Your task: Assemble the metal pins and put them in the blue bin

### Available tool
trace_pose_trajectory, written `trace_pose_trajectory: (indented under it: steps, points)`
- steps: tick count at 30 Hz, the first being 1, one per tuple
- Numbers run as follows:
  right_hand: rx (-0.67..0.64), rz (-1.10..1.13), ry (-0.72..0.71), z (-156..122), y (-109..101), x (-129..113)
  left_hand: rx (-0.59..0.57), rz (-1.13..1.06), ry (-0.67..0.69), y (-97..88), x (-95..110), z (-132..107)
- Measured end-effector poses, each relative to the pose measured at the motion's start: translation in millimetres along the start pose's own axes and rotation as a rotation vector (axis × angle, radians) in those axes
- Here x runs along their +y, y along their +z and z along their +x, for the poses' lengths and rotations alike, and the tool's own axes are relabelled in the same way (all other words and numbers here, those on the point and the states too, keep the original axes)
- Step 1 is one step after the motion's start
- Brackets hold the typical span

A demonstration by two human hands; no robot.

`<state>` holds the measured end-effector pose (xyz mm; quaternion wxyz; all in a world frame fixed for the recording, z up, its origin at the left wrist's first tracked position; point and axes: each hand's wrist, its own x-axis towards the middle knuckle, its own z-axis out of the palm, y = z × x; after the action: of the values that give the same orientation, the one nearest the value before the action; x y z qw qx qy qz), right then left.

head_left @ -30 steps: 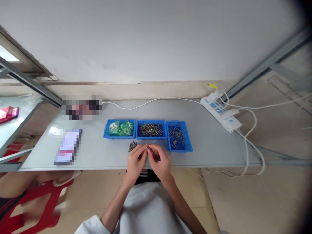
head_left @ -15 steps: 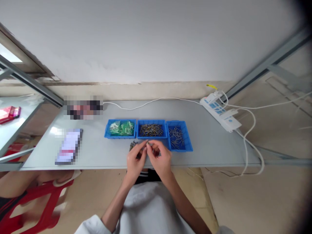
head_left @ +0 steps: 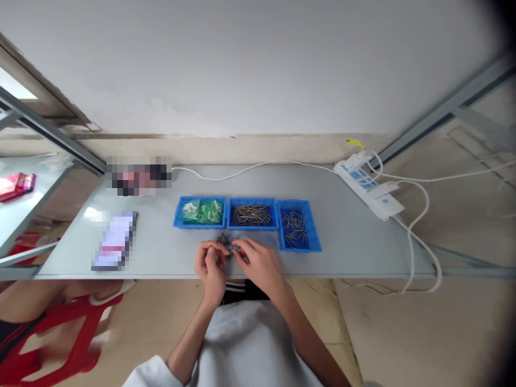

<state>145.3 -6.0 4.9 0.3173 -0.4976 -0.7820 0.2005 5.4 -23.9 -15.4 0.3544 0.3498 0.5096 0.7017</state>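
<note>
My left hand (head_left: 209, 266) and my right hand (head_left: 258, 260) meet over the near edge of the grey table (head_left: 346, 236), fingers pinched together. Between the fingertips sits a small metal pin that I can barely make out. A little heap of assembled pins (head_left: 223, 239) lies on the table right by the fingertips. Behind it stand three blue trays in a row: the left tray (head_left: 177, 215) with green and white parts, the middle tray (head_left: 230, 214) with brass pins, the right tray (head_left: 312, 228) with grey pins.
A white power strip (head_left: 373, 188) with cables lies at the back right, and a white cord (head_left: 250, 167) runs along the table's rear. A blurred phone-like object (head_left: 115, 242) rests at the left. Another person's arm and a red stool (head_left: 68, 328) are at lower left.
Both hands have shifted left and slightly toward me, from in front of the middle tray to beside the heap of pins. My left hand has turned, its fingers now curled.
</note>
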Motion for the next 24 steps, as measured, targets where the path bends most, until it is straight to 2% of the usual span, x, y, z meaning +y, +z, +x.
trace_pose_trajectory:
  steps: [3, 10, 12, 15, 19, 21, 24]
  points:
    - [-0.13, -0.021, 0.049, -10, 3, 3, -0.018, 0.004, -0.019, -1.9, -2, 0]
    - [-0.204, -0.016, 0.059, -12, -8, 8, -0.049, 0.075, -0.008, -2.4, -2, -1]
    - [-0.157, 0.056, 0.076, -15, -10, 9, -0.093, 0.133, 0.0, -2.1, -1, -1]
    - [0.026, 0.225, 0.079, -18, -9, 7, -0.198, 0.248, 0.023, 0.1, 3, 0]
    - [0.277, 0.356, 0.05, -14, -2, 1, -0.426, 0.384, 0.126, 5.3, 11, 5]
    - [0.335, 0.367, 0.038, -11, 1, -1, -0.494, 0.407, 0.177, 7.1, 14, 6]
    - [0.353, 0.376, 0.031, -9, 5, 0, -0.495, 0.41, 0.207, 7.2, 14, 8]
